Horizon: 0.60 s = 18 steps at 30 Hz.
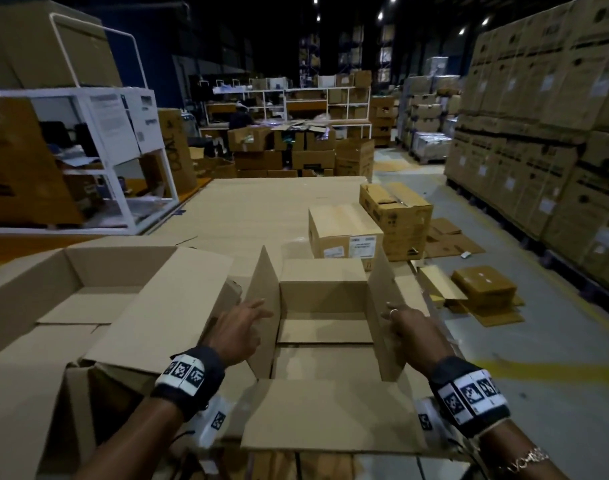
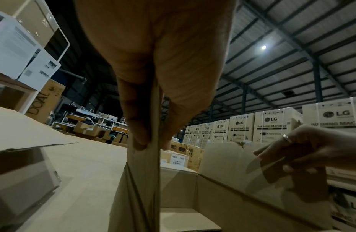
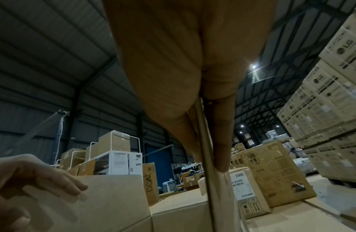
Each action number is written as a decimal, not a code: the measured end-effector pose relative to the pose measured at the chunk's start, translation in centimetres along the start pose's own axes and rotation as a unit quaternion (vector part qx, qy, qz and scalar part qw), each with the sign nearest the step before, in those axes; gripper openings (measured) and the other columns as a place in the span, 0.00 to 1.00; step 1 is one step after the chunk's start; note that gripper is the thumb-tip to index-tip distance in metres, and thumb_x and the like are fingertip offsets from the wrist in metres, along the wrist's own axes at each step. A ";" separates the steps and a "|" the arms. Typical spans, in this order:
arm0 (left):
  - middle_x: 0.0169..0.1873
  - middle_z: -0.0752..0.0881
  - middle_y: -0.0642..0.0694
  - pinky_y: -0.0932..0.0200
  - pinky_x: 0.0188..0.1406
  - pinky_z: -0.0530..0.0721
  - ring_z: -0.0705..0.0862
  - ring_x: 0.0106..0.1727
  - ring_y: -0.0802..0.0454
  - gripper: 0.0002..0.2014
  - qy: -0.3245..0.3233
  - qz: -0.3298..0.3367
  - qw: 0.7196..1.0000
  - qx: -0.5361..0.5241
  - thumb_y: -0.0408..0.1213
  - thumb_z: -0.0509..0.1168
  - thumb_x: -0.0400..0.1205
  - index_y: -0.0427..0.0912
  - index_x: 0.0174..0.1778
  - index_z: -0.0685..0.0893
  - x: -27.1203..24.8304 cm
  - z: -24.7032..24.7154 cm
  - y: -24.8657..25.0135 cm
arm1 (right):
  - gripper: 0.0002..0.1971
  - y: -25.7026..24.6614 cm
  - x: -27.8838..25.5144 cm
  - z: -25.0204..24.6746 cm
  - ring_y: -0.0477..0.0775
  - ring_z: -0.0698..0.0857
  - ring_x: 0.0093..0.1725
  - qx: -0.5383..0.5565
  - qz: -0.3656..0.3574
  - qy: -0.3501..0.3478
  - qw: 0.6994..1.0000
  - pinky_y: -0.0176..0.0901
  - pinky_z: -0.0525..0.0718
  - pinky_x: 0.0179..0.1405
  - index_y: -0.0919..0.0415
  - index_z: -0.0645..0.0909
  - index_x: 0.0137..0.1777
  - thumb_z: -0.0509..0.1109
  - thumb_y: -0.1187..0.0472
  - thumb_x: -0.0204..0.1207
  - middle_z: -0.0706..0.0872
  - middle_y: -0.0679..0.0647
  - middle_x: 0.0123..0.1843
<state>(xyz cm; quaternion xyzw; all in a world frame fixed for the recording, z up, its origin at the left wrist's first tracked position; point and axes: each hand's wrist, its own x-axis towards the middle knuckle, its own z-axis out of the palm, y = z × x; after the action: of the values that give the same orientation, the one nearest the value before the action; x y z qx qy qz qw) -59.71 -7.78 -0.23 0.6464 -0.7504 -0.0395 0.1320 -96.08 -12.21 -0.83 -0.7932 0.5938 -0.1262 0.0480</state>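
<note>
The open, plain brown corrugated-cardboard box [image 1: 325, 327] is showing matt, dry, unprinted paper faces, and its upright side flaps [image 1: 263, 289] are looking equally smooth. The closed brown cardboard carton [image 1: 334, 220] is carrying a smooth white paper label [image 1: 363, 244]. The dark cloth wristbands [image 1: 209, 362] are looking soft and woven, with smooth black-and-white printed marker tiles [image 1: 469, 396] on them. A thin silver metal ring [image 2: 287, 138] is glinting. The white tubular shelf frame [image 1: 64, 92] is looking like smooth painted metal. The grey concrete floor [image 1: 555, 341] is lying matt, and the ribbed sheet-metal roof [image 3: 43, 47] is giving off a dull sheen.
</note>
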 end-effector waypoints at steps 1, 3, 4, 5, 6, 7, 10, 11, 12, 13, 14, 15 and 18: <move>0.82 0.71 0.51 0.42 0.75 0.77 0.74 0.80 0.47 0.28 0.003 -0.002 1.000 0.002 0.32 0.72 0.79 0.54 0.76 0.79 0.0 0.2 -0.1 | 0.12 0.2 0.2 0.3 0.59 0.86 0.57 0.013 0.003 -0.002 1.000 0.46 0.85 0.54 0.60 0.84 0.60 0.69 0.67 0.78 0.86 0.58 0.61; 0.81 0.74 0.49 0.48 0.74 0.79 0.76 0.78 0.47 0.28 0.019 -0.009 1.000 0.000 0.29 0.72 0.79 0.53 0.76 0.80 -0.1 0.4 -0.2 | 0.12 0.1 0.5 0.4 0.60 0.86 0.59 0.035 0.007 -0.009 0.999 0.46 0.85 0.56 0.62 0.85 0.60 0.69 0.67 0.78 0.86 0.59 0.61; 0.80 0.75 0.48 0.51 0.73 0.79 0.78 0.77 0.48 0.29 0.026 -0.012 1.000 -0.003 0.28 0.72 0.79 0.53 0.76 0.80 -0.2 0.4 -0.2 | 0.11 0.0 0.6 0.2 0.62 0.85 0.58 0.033 0.016 -0.018 0.999 0.50 0.84 0.57 0.63 0.85 0.59 0.67 0.68 0.79 0.86 0.60 0.59; 0.80 0.76 0.48 0.52 0.73 0.80 0.78 0.76 0.48 0.30 0.030 -0.012 0.999 -0.007 0.27 0.72 0.79 0.53 0.77 0.80 -0.3 0.5 -0.2 | 0.10 -0.2 0.5 0.1 0.65 0.84 0.58 0.044 0.027 -0.026 0.998 0.54 0.83 0.58 0.65 0.84 0.58 0.66 0.70 0.79 0.85 0.62 0.57; 0.80 0.76 0.48 0.53 0.73 0.80 0.79 0.76 0.48 0.30 0.033 -0.012 0.999 -0.011 0.27 0.71 0.80 0.53 0.77 0.79 -0.4 0.5 -0.1 | 0.10 -0.4 0.4 0.0 0.66 0.83 0.58 0.049 0.042 -0.029 0.997 0.56 0.82 0.58 0.67 0.84 0.58 0.65 0.71 0.79 0.84 0.63 0.55; 0.80 0.75 0.47 0.53 0.73 0.80 0.79 0.76 0.47 0.31 0.036 -0.012 0.999 -0.012 0.26 0.70 0.80 0.54 0.78 0.78 -0.6 0.6 0.0 | 0.10 -0.4 0.2 0.3 0.67 0.83 0.59 0.047 0.048 -0.024 0.997 0.56 0.81 0.59 0.68 0.83 0.59 0.66 0.72 0.79 0.83 0.63 0.53; 0.82 0.72 0.46 0.49 0.69 0.84 0.82 0.72 0.44 0.34 0.052 -0.014 0.999 -0.006 0.22 0.65 0.81 0.55 0.81 0.74 -1.0 0.1 0.5 | 0.18 0.6 0.2 1.7 0.72 0.82 0.60 0.077 0.070 0.008 0.995 0.60 0.80 0.63 0.74 0.79 0.66 0.74 0.71 0.76 0.81 0.70 0.59; 0.83 0.71 0.45 0.47 0.67 0.85 0.84 0.70 0.43 0.35 0.058 -0.011 0.998 0.001 0.21 0.64 0.82 0.55 0.82 0.73 -1.2 -0.3 0.7 | 0.18 0.5 0.2 1.7 0.71 0.82 0.60 0.089 0.059 0.010 0.994 0.62 0.81 0.63 0.73 0.80 0.65 0.74 0.70 0.76 0.81 0.70 0.60; 0.84 0.69 0.44 0.46 0.67 0.85 0.84 0.69 0.42 0.35 0.063 -0.008 0.998 0.008 0.21 0.63 0.82 0.55 0.83 0.71 -1.4 -0.8 0.9 | 0.15 0.1 0.2 1.4 0.69 0.83 0.59 0.089 0.048 0.006 0.995 0.61 0.82 0.61 0.70 0.81 0.63 0.72 0.70 0.77 0.83 0.68 0.59; 0.85 0.68 0.44 0.46 0.67 0.85 0.84 0.69 0.41 0.36 0.069 -0.009 0.998 0.012 0.21 0.63 0.82 0.55 0.83 0.71 -1.7 -1.4 1.0 | 0.12 -0.3 0.2 0.8 0.67 0.84 0.58 0.083 0.031 -0.004 0.996 0.60 0.84 0.59 0.68 0.83 0.60 0.69 0.70 0.78 0.84 0.65 0.58; 0.85 0.67 0.44 0.47 0.68 0.84 0.84 0.70 0.40 0.36 0.079 -0.009 0.997 0.015 0.20 0.63 0.81 0.55 0.84 0.71 -2.0 -2.2 1.1 | 0.11 -0.6 0.3 0.1 0.67 0.85 0.56 0.081 0.009 -0.001 0.997 0.59 0.85 0.57 0.66 0.84 0.58 0.67 0.70 0.78 0.86 0.63 0.57; 0.85 0.67 0.44 0.49 0.67 0.85 0.84 0.69 0.40 0.36 0.092 -0.005 0.996 0.019 0.21 0.65 0.81 0.54 0.83 0.71 -2.4 -3.0 1.0 | 0.11 -0.8 0.5 -0.1 0.66 0.86 0.56 0.093 -0.011 0.009 0.996 0.59 0.87 0.56 0.65 0.85 0.58 0.68 0.70 0.78 0.87 0.62 0.57; 0.82 0.71 0.43 0.52 0.63 0.86 0.86 0.67 0.41 0.36 0.138 0.018 0.990 0.018 0.22 0.70 0.79 0.53 0.82 0.74 -4.1 -5.9 0.4 | 0.11 -1.5 0.7 -0.6 0.56 0.89 0.55 0.069 -0.074 0.052 0.994 0.47 0.91 0.52 0.57 0.83 0.59 0.74 0.63 0.77 0.85 0.59 0.68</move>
<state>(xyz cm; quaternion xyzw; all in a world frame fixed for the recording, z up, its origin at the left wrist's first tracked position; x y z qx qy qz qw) -58.12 -3.08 4.92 0.6346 -0.7369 0.0656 0.2235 -94.70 -12.38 0.20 -0.8221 0.5252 -0.2108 0.0624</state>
